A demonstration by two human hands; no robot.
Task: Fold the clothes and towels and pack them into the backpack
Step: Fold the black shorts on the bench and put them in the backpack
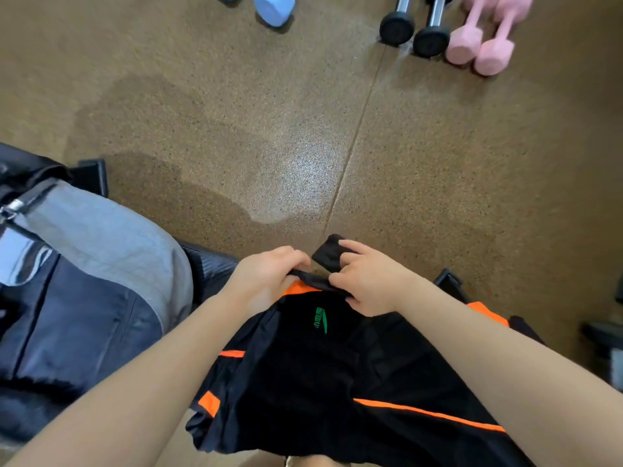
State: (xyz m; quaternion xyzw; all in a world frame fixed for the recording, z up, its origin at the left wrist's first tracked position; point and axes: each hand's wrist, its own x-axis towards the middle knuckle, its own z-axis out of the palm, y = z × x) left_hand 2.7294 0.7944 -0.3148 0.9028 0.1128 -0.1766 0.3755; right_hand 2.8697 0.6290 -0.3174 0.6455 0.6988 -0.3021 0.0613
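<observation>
Black cloth with orange stripes, a garment (337,365), fills the lower centre of the head view. Left hand (266,281) and right hand (364,281) each pinch its upper edge just above centre. Grey-and-black backpack (84,281) lies at the left; pink dumbbells (482,45) sit upper right on the speckled floor (236,129).

The black garment (337,372) is thin, smooth cloth with a faint sheen and matt orange trim. The backpack (77,298) looks like woven grey fabric above and slick, glossy dark material below, with a shiny metal buckle (11,207). The floor (269,129) is speckled, grainy and partly glossy. The black dumbbells (414,25) have polished metal handles; the pink dumbbells (478,45) look matt and coated.
</observation>
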